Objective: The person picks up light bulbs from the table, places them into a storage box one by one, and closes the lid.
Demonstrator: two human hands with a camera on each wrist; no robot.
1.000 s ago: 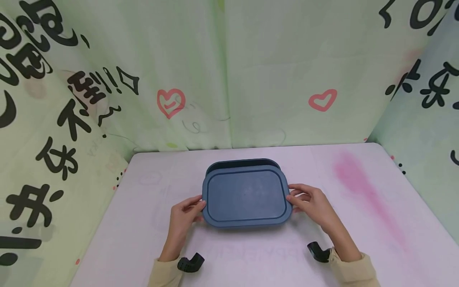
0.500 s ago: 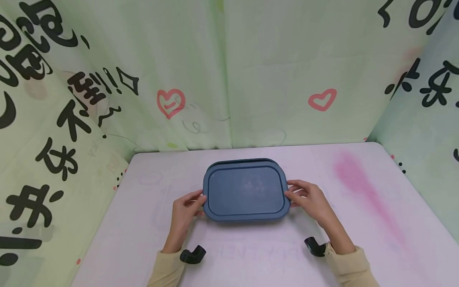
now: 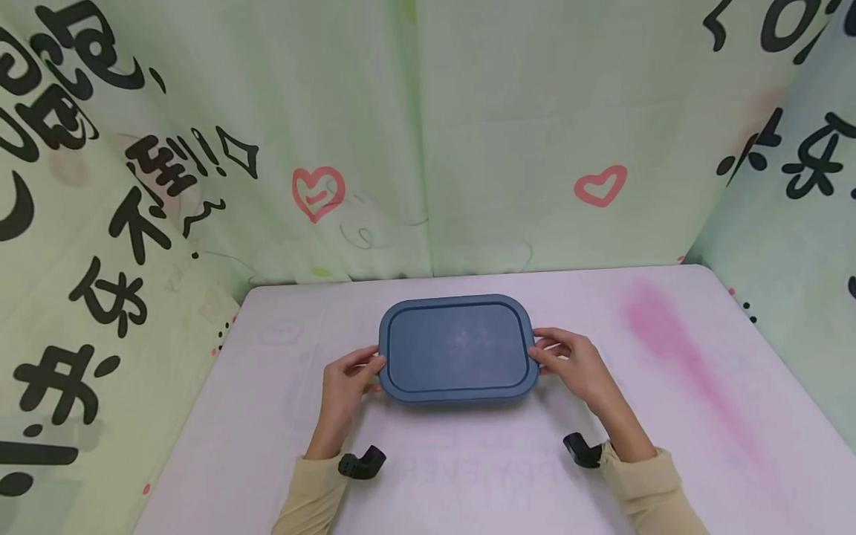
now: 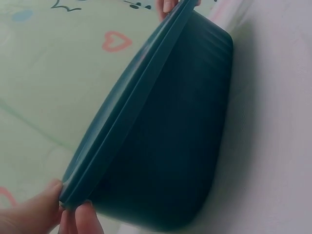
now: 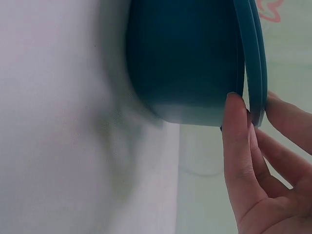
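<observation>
A blue-grey rectangular lid [image 3: 460, 349] with rounded corners lies over a deep blue box [image 4: 170, 136], whose top it hides in the head view. My left hand [image 3: 344, 397] pinches the lid's left end, thumb on top and fingertips below. At the opposite end my right hand [image 3: 578, 368] pinches the lid the same way. In the right wrist view, a narrow gap shows between the lid and the box's rim near the right fingers [image 5: 236, 141]. One right fingertip sits right at that rim. The box stands on the white table.
The white table [image 3: 468, 475] carries a pink smear [image 3: 682, 357] on its right side. Behind and at both sides hang pale green curtains [image 3: 508, 134] with black lettering and red hearts. A black wrist camera [image 3: 362, 463] sits on the left wrist, another black wrist camera [image 3: 583, 450] on the right.
Both hands have moved the lid away from me, toward the back of the table. The dark strip of open box behind it has narrowed and is now covered.
</observation>
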